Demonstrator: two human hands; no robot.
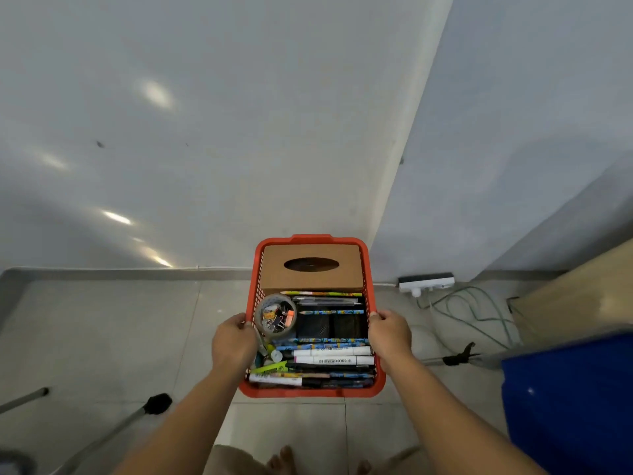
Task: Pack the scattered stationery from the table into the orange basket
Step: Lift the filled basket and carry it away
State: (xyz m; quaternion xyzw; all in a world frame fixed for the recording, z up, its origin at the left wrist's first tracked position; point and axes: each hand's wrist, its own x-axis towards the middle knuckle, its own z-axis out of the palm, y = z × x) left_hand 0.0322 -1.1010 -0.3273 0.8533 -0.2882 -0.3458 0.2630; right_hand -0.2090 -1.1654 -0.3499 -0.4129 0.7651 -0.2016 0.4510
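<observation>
I hold the orange basket (310, 392) in the air above a tiled floor, near a wall corner. My left hand (233, 341) grips its left rim and my right hand (389, 334) grips its right rim. Inside, a brown cardboard tissue box (310, 269) fills the far end. A roll of tape (275, 317) with binder clips in its hole lies at the left. Pencils (325, 296), white markers (334, 355) and pens lie across the middle and near end. A black mesh holder (329, 325) lies between them.
A white power strip (426, 282) with green cables (472, 310) sits on the floor by the wall at the right. A blue bin (575, 402) and a wooden board (579, 303) stand at the right. Metal legs with black feet (157, 402) cross the lower left. My bare toes (284, 457) show at the bottom.
</observation>
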